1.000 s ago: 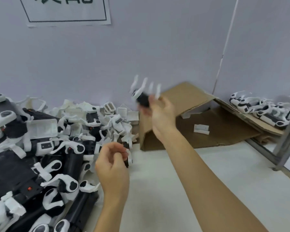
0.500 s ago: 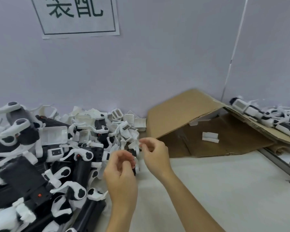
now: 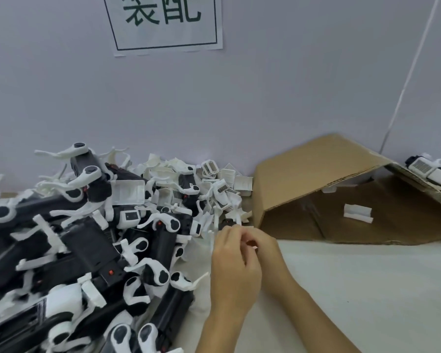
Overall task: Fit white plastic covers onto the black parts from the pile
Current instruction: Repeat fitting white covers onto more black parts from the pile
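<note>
Both hands meet at frame center: left hand (image 3: pixel 233 266) & right hand (image 3: pixel 262 250) curl around a small black part (image 3: pixel 227 222) w/ white cover prongs (image 3: pixel 215 220) poking above (grip mostly hidden), pile (image 3: pixel 92 238) just left.

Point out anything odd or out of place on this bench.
One white piece lies alone on the flattened cardboard, apart from the pile. The pile itself is a loose tangle. Both hands, left and right, meet over a small part.
</note>
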The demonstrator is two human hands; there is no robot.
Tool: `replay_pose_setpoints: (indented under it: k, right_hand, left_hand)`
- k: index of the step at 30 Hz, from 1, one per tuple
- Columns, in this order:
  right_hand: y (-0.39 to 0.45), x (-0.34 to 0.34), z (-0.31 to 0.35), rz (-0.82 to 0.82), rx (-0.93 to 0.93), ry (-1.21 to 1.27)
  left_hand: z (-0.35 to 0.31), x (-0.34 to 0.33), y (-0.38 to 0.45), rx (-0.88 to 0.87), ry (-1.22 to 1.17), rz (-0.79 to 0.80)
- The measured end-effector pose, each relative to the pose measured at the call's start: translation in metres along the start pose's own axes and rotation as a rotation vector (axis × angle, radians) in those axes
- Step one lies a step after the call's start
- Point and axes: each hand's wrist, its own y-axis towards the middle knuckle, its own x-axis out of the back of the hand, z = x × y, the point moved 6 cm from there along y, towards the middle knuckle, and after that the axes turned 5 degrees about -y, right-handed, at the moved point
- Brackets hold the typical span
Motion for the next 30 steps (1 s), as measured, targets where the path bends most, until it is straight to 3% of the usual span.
replay_pose_setpoints:
  k: [2, 5, 10, 14, 18, 20, 22, 26, 30]
  right_hand:
    - [0.005, 0.012, -0.004, -0.114, -0.073, 0.026]
    - [0.015, 0.034, -0.007, -0.222, -0.229, 0.268]
    - [0.034, 0.065, 0.017, -0.045, -0.365, 0.663]
    - [0.033, 0.072, 0.036, 0.161, -0.411, 0.767]
    - [0.029, 0.061, 0.029, 0.114, -0.534, 0.791]
    - [0.030, 0.056, 0.021, 0.026, -0.579, 0.732]
    - [0.028, 0.057, 0.013, -0.051, -0.556, 0.496]
    - [0.009, 0.054, 0.019, -0.209, -0.232, 0.104]
    - [-0.026, 0.034, 0.011, -0.213, -0.078, 0.006]
  left_hand:
    - [-0.005, 0.006, 0.002, -0.033, -0.032, -0.068]
    - [-0.012, 0.014, 0.000, -0.071, -0.107, -0.162]
    - [-0.006, 0.011, 0.000, 0.077, -0.140, -0.094]
    - [-0.007, -0.001, 0.002, 0.120, -0.171, 0.068]
    - [0.006, -0.004, 0.003, 0.290, -0.367, 0.056]
    - [0.014, -0.004, 0.003, 0.390, -0.430, 0.018]
    - [0.021, -0.002, 0.002, 0.457, -0.441, -0.037]
    - [0.032, -0.009, -0.001, 0.647, -0.659, -0.094]
    - [0.038, -0.013, -0.005, 0.698, -0.737, -0.097]
